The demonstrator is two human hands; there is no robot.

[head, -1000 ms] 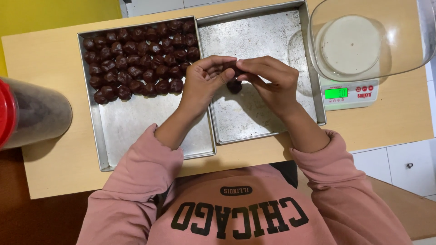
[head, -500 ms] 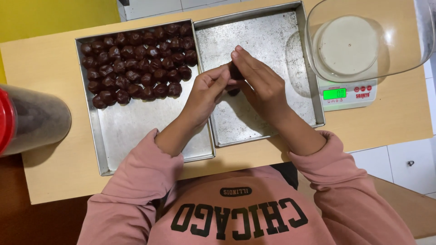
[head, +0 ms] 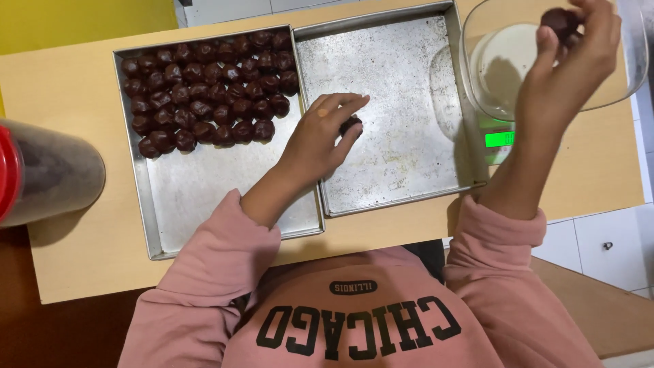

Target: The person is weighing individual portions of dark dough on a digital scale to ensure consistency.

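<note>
From the head camera, the left hand [head: 320,140] rests in the empty right tray [head: 402,170], fingers curled around a dark chocolate ball [head: 351,125] touching the tray floor. The right hand [head: 569,65] is raised over the glass bowl [head: 484,75], fingers pinching a second ball [head: 558,20]. Both balls are round, with no long axis. Finished balls [head: 204,88] fill the left tray [head: 225,204] on the counter [head: 68,88].

Single head cam, looking straight down at the table [head: 68,88] from close above. Wearer's chest fills the bottom edge.
</note>
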